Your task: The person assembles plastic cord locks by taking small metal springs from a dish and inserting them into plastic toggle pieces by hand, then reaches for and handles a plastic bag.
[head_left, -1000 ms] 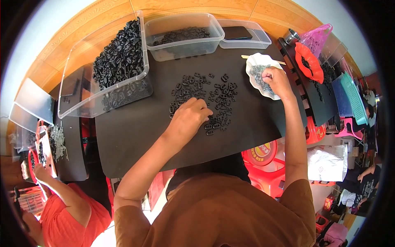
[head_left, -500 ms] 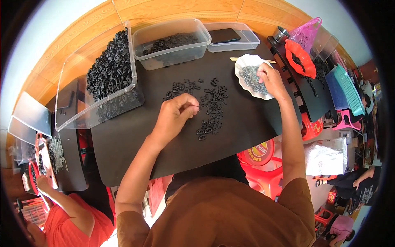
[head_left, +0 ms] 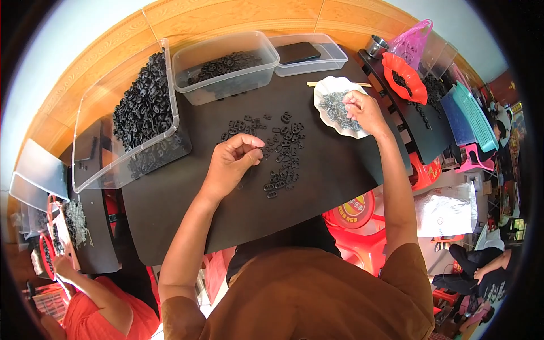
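My left hand [head_left: 231, 164] hovers over the dark table with thumb and forefinger pinched; whatever is between the tips is too small to make out. Beside those fingertips lies a loose spread of small black plastic pieces with holes [head_left: 288, 144]. At the right, my right hand [head_left: 364, 112] is over a white scalloped dish [head_left: 324, 117], its fingers curled together at the contents. Many small silvery metal pieces [head_left: 334, 107], thin and short, fill that dish. Whether the right fingertips hold one of them is hidden.
A large clear bin [head_left: 177, 122] heaped with black pieces stands left. Behind are a smaller clear tub [head_left: 226, 85] and a shallow container bearing a dark phone [head_left: 298, 52]. Chopsticks [head_left: 362, 85] lie behind the dish. A red bowl [head_left: 418, 90] is farther right; a person in red [head_left: 110, 311] sits left.
The whole view has shifted slightly left. Relative to the dish, my right hand has hardly moved, but its fingers have loosened a little. My left hand keeps its pinch near the black pieces.
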`<state>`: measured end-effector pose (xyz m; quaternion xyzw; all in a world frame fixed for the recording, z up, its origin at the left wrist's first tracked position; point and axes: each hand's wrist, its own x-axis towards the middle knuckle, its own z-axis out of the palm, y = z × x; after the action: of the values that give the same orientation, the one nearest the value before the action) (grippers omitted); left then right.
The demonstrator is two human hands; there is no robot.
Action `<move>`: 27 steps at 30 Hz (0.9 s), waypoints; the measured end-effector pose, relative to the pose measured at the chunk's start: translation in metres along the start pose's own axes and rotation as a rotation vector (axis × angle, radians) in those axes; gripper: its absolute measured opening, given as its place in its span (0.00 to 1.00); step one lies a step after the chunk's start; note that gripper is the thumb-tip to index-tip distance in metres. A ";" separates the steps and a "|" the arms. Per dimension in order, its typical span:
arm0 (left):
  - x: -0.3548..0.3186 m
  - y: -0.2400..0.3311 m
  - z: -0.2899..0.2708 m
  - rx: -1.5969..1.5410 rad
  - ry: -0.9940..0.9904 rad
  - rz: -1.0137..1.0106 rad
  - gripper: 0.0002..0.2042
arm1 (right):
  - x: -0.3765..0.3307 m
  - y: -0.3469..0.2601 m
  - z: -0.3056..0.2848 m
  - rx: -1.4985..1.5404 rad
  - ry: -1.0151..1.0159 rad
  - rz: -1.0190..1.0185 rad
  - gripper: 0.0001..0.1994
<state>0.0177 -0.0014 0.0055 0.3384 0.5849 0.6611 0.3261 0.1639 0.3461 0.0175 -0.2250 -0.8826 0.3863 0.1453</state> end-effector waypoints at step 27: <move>0.172 -0.002 0.139 0.335 -0.217 0.073 0.07 | -0.013 -0.001 -0.006 0.630 0.159 -0.085 0.02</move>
<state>0.0374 0.2178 0.0274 0.4783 0.6354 0.5255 0.3022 0.1776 0.3424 0.0210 -0.1612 -0.7144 0.6151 0.2922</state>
